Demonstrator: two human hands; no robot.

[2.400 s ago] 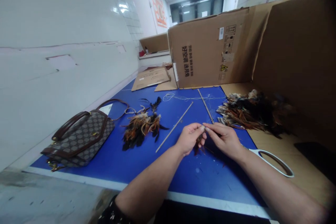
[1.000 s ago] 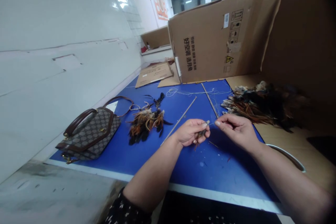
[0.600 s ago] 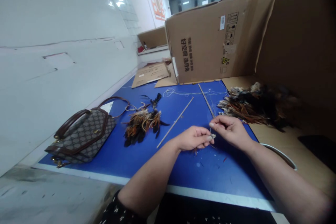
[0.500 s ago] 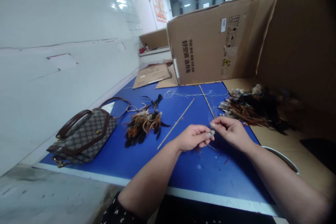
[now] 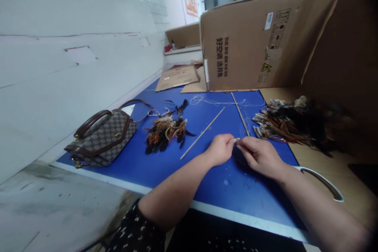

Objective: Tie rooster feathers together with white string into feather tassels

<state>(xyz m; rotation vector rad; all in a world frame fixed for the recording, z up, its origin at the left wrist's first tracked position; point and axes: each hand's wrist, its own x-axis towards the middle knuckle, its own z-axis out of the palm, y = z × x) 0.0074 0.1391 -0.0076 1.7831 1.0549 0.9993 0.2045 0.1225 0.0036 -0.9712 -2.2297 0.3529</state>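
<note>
My left hand [image 5: 221, 149] is closed in a pinch above the blue table mat. A small pale tip [image 5: 236, 140] pokes out between its fingertips; it looks like the quill ends of a small bunch of feathers, the rest hidden by the hand. Close against it, my right hand [image 5: 260, 155] is also pinched, its fingertips meeting the pale tip. Whether it grips a thread or the tip itself cannot be made out. To the right lies a big pile of brown and black feathers [image 5: 283, 122]. Left of my hands is a smaller group of feather bunches [image 5: 165, 130].
Loose pale thread [image 5: 201, 100] trails across the blue mat [image 5: 206, 183]. A thin stick [image 5: 202, 133] lies left of my hands, another strip [image 5: 239, 112] beyond them. A patterned handbag [image 5: 103, 138] stands at left. Large cardboard [image 5: 245, 55] walls the back. A white curved handle [image 5: 325, 181] is at right.
My hands have come closer together, and the left has turned so its fingers are more hidden. The whole view has shifted slightly, with the table things appearing farther right.
</note>
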